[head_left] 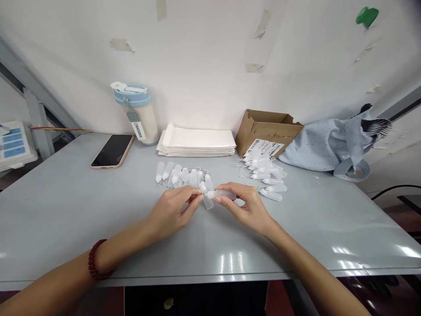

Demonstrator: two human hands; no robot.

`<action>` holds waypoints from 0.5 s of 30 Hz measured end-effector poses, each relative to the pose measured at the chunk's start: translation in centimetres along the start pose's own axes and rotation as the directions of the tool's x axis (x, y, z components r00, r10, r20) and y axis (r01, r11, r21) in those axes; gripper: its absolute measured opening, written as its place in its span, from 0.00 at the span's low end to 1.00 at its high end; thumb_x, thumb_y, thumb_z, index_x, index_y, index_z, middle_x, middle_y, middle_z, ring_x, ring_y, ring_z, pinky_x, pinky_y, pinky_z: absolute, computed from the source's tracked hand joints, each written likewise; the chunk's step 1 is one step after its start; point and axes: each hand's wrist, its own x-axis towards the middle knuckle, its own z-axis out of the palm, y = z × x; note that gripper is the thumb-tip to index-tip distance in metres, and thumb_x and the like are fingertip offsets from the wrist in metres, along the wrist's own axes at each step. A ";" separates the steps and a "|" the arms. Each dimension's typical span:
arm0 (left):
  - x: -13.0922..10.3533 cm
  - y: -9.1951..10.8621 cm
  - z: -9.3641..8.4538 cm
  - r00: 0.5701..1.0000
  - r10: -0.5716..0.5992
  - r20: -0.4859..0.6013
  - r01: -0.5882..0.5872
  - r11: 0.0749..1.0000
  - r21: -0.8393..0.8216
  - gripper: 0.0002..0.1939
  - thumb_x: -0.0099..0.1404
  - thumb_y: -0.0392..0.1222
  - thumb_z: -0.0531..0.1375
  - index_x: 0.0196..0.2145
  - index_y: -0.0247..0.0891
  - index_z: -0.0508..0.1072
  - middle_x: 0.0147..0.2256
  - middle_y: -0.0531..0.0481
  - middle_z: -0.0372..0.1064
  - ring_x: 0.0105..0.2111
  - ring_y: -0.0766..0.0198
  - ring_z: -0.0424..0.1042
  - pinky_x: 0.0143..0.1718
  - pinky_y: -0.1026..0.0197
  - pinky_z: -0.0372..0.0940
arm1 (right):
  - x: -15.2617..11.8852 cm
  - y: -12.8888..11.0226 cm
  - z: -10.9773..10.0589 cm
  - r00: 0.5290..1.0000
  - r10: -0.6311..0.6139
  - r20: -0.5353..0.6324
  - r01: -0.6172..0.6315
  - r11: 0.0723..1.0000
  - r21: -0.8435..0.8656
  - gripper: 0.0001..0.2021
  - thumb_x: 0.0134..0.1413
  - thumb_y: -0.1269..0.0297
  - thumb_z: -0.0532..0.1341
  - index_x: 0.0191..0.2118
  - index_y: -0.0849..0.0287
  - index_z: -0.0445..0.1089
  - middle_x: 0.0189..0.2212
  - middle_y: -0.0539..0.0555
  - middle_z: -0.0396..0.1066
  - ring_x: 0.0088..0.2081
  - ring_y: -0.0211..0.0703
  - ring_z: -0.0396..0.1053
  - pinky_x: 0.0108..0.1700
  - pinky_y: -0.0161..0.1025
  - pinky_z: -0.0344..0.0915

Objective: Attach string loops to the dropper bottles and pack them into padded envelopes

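My right hand (pixel 245 204) grips a small translucent plastic dropper bottle (pixel 225 194) between thumb and fingers, its white nozzle end pointing left. At that nozzle, the thumb and index finger of my left hand (pixel 177 207) are pinched together on what looks like a thin string; the fingertips partly hide it. Just behind the hands lies a cluster of similar bottles (pixel 176 173), some with thin loops at their tips. One bottle (pixel 208 202) lies partly beneath the held one. To the right is a second pile of such bottles (pixel 263 169) with loose strings.
Along the wall stand a cream tumbler with a blue lid (pixel 144 118), a stack of white packets (pixel 197 142), an open cardboard box (pixel 263 131) and a light blue cloth bag (pixel 324 145). A phone (pixel 112 150) lies at the left on the grey table (pixel 66 210).
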 end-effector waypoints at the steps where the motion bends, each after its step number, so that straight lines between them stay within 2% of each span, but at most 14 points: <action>1: 0.1 0.0 0.0 1.000 -0.013 -0.005 0.013 1.000 -0.007 0.06 0.67 0.36 0.52 0.34 0.35 0.69 0.26 0.53 0.70 0.24 0.70 0.67 0.27 0.68 0.61 | 0.0 0.0 -0.1 1.000 0.001 0.003 -0.001 1.000 -0.001 0.09 0.57 0.60 0.59 0.39 0.59 0.72 0.29 0.52 0.73 0.28 0.37 0.67 0.27 0.33 0.62; 10: 0.3 0.7 -0.4 0.994 -0.089 0.063 0.099 0.978 -0.185 0.09 0.66 0.35 0.53 0.29 0.36 0.69 0.22 0.56 0.67 0.21 0.71 0.66 0.25 0.70 0.61 | 0.1 0.2 0.0 0.999 0.003 0.042 -0.005 0.999 0.042 0.09 0.57 0.62 0.59 0.40 0.60 0.72 0.30 0.53 0.73 0.29 0.38 0.68 0.29 0.34 0.63; 15: 0.0 0.7 -0.3 0.994 -0.082 0.066 0.092 0.982 -0.167 0.10 0.67 0.35 0.52 0.28 0.36 0.68 0.21 0.56 0.66 0.21 0.71 0.65 0.24 0.69 0.60 | 0.0 0.3 0.2 0.999 -0.001 0.052 -0.001 0.999 0.036 0.09 0.58 0.62 0.58 0.40 0.59 0.71 0.30 0.52 0.73 0.29 0.38 0.68 0.29 0.33 0.64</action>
